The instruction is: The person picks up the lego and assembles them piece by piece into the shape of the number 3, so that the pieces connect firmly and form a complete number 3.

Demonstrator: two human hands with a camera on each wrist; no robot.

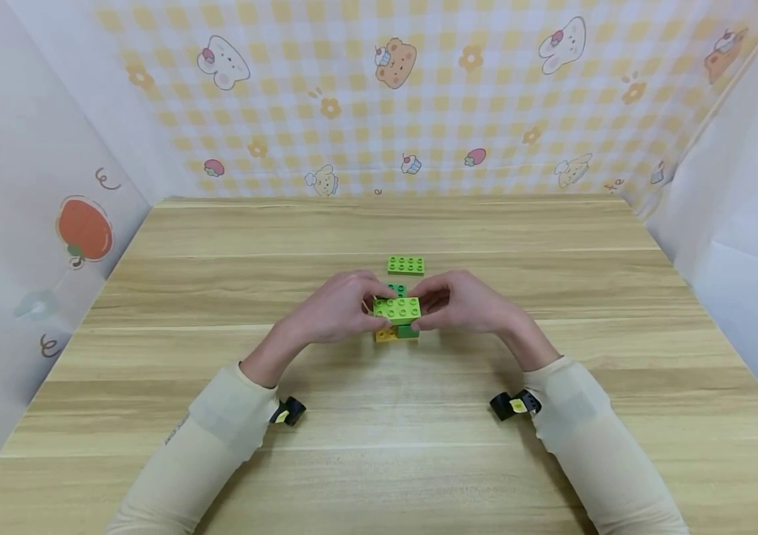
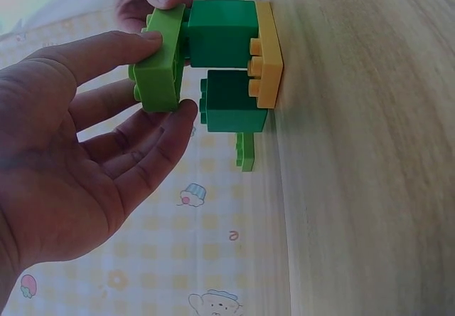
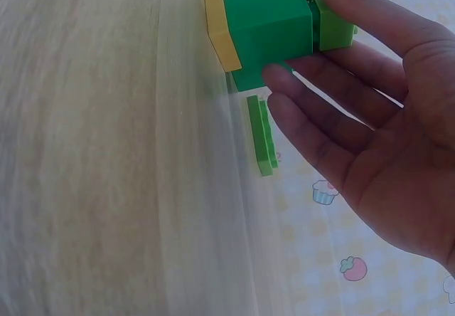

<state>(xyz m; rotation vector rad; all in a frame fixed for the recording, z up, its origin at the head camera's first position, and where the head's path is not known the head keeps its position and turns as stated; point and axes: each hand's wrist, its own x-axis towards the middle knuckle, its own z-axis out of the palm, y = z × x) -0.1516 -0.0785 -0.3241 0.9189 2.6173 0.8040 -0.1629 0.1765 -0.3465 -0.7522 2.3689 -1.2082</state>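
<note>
Hands (image 1: 339, 308) on crosswise light-green brick (image 1: 397, 307)

Left hand (image 1: 335, 308) and right hand (image 1: 466, 301), fingertips together, pinching.

A small tabletop play booth, more like a child's play corner or a staged recording nook than a working room. A pale wooden table (image 1: 379, 461) fills the floor of the space. Behind it stands a backdrop (image 1: 419, 96) of yellow and white checks, printed with cartoon bears, rabbits, cupcakes, strawberries and flowers. White side panels (image 1: 747, 245) close it in on the left and right; the left one carries a tomato sticker (image 1: 85, 230). Toy bricks (image 1: 397, 308) sit at the middle of the table.
</note>
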